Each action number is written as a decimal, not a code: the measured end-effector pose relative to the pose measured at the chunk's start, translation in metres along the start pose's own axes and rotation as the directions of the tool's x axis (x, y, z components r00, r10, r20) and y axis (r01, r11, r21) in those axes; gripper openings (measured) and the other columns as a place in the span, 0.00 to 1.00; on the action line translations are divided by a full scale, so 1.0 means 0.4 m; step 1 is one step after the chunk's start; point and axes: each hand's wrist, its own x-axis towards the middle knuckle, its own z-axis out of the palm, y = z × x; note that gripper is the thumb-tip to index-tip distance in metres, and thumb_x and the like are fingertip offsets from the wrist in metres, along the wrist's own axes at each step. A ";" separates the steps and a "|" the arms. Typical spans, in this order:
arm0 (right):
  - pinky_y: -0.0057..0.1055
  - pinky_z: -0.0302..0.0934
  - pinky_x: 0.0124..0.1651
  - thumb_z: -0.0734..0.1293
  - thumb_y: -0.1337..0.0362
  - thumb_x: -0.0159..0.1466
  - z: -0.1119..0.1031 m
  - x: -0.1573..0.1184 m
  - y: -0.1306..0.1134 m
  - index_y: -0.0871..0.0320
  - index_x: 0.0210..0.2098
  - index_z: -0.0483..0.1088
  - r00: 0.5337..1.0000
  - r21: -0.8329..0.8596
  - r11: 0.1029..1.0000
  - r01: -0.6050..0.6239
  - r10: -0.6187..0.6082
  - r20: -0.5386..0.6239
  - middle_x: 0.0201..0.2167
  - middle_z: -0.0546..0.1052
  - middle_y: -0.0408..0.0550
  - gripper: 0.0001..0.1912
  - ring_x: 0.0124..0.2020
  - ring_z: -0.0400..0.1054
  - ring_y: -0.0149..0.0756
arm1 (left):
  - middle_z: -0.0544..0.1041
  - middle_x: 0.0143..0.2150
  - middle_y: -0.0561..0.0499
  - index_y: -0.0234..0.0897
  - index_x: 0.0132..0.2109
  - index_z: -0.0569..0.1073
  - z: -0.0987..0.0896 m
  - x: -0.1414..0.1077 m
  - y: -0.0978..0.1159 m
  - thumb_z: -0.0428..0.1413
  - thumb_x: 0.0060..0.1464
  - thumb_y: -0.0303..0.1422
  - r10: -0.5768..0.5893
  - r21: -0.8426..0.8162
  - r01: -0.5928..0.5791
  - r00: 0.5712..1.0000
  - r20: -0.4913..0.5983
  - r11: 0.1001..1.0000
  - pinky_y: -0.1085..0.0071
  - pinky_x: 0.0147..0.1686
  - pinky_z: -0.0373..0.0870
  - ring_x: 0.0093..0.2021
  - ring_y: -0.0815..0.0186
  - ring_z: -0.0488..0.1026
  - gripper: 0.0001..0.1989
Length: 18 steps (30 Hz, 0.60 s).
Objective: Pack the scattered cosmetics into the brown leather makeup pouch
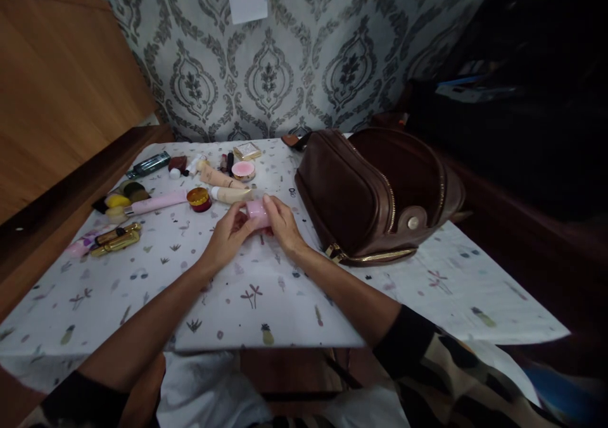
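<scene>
Between both hands, just above the table, is a small glossy pink jar (pixel 258 213). My left hand (pixel 231 235) is closed on its left side, thumb along the front. The fingers of my right hand (pixel 284 224) wrap its right side and top edge. Just behind the hands lie a cream tube (pixel 232 194) and a beige tube (pixel 219 176). A round pink compact (pixel 243 171) sits farther back. To the left stands a dark red jar with a gold lid (pixel 199 199). The pink jar's label, if any, cannot be made out.
A brown leather bag (pixel 349 194) stands unzipped on the right. At the left lie makeup brushes (pixel 126 201), a long pink tube (pixel 159 202), gold tubes (pixel 116 240) and a dark green bottle (pixel 149 164). A patterned cloth (pixel 228 314) covers the table; a wooden panel (pixel 71 73) rises at left.
</scene>
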 end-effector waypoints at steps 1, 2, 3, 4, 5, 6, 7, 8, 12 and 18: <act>0.30 0.57 0.22 0.58 0.31 0.62 -0.001 0.002 0.003 0.54 0.30 0.64 1.000 0.011 1.000 -0.006 0.006 0.000 0.20 0.65 0.40 0.31 0.20 0.60 0.32 | 0.78 0.47 0.47 0.40 0.60 0.69 -0.001 0.000 0.000 0.61 0.57 0.45 0.015 0.008 -0.015 1.000 -0.003 1.000 0.69 0.38 0.68 0.43 0.60 0.74 0.26; 0.29 0.56 0.21 0.58 0.31 0.61 -0.001 0.004 0.005 0.53 0.29 0.63 1.000 0.022 1.000 -0.012 0.011 0.001 0.20 0.64 0.40 0.31 0.20 0.60 0.31 | 0.76 0.53 0.46 0.42 0.61 0.68 -0.001 0.001 0.000 0.63 0.55 0.43 0.030 0.016 -0.030 1.000 -0.009 0.999 0.69 0.40 0.69 0.48 0.59 0.74 0.29; 0.29 0.55 0.21 0.58 0.31 0.61 -0.002 0.005 0.007 0.53 0.29 0.62 1.000 0.028 0.999 -0.016 0.016 0.000 0.20 0.63 0.40 0.31 0.20 0.59 0.31 | 0.74 0.57 0.46 0.43 0.63 0.66 -0.001 0.001 0.000 0.64 0.54 0.42 0.039 0.025 -0.038 0.999 -0.013 0.999 0.70 0.40 0.70 0.52 0.58 0.73 0.31; 0.29 0.55 0.21 0.58 0.31 0.61 -0.002 0.006 0.009 0.53 0.29 0.62 1.000 0.028 0.999 -0.018 0.018 -0.006 0.20 0.63 0.40 0.30 0.21 0.59 0.32 | 0.73 0.60 0.45 0.44 0.63 0.66 -0.001 0.001 0.000 0.64 0.54 0.42 0.040 0.032 -0.040 0.999 -0.017 0.999 0.70 0.40 0.70 0.53 0.58 0.72 0.32; 0.29 0.56 0.21 0.58 0.31 0.61 -0.002 0.006 0.009 0.53 0.29 0.62 1.000 0.026 1.000 -0.018 0.018 -0.013 0.20 0.63 0.41 0.30 0.21 0.60 0.32 | 0.73 0.60 0.45 0.44 0.64 0.66 0.000 0.002 0.001 0.64 0.54 0.42 0.037 0.036 -0.037 0.999 -0.020 0.999 0.69 0.40 0.70 0.54 0.57 0.73 0.32; 0.30 0.57 0.22 0.59 0.32 0.62 -0.002 0.006 0.008 0.54 0.29 0.63 1.000 0.021 1.000 -0.014 0.015 -0.021 0.21 0.64 0.41 0.30 0.22 0.61 0.33 | 0.74 0.59 0.44 0.44 0.63 0.66 0.000 0.002 0.001 0.63 0.54 0.42 0.032 0.040 -0.031 0.999 -0.024 0.999 0.69 0.41 0.71 0.53 0.57 0.73 0.32; 0.30 0.57 0.23 0.59 0.32 0.62 -0.001 0.005 0.007 0.54 0.30 0.64 1.000 0.016 1.000 -0.007 0.007 -0.023 0.22 0.65 0.42 0.29 0.23 0.62 0.33 | 0.75 0.57 0.44 0.43 0.63 0.66 0.001 0.002 0.001 0.63 0.55 0.43 0.026 0.043 -0.025 0.999 -0.024 0.999 0.68 0.41 0.71 0.53 0.57 0.74 0.31; 0.30 0.58 0.24 0.59 0.33 0.62 -0.001 0.003 0.005 0.54 0.31 0.65 1.000 0.009 1.000 0.003 -0.003 -0.021 0.22 0.66 0.42 0.29 0.24 0.62 0.33 | 0.76 0.55 0.44 0.41 0.62 0.67 0.002 0.001 0.001 0.63 0.55 0.44 0.021 0.043 -0.020 1.000 -0.020 0.999 0.66 0.43 0.72 0.52 0.56 0.74 0.30; 0.29 0.58 0.25 0.60 0.34 0.63 0.001 -0.004 0.000 0.54 0.35 0.67 0.999 -0.004 1.000 0.026 -0.026 0.020 0.23 0.67 0.40 0.28 0.20 0.60 0.30 | 0.76 0.56 0.43 0.39 0.58 0.69 0.003 -0.004 0.002 0.62 0.56 0.45 0.031 0.013 -0.031 0.999 -0.008 0.999 0.63 0.49 0.73 0.56 0.54 0.73 0.26; 0.28 0.56 0.20 0.61 0.37 0.64 0.009 0.007 0.004 0.55 0.42 0.69 0.992 0.071 0.993 -0.092 0.085 0.095 0.22 0.66 0.37 0.26 0.17 0.59 0.29 | 0.75 0.57 0.43 0.40 0.59 0.68 -0.002 -0.005 -0.001 0.62 0.55 0.46 0.067 0.052 -0.065 0.996 -0.053 0.997 0.62 0.49 0.74 0.60 0.52 0.71 0.29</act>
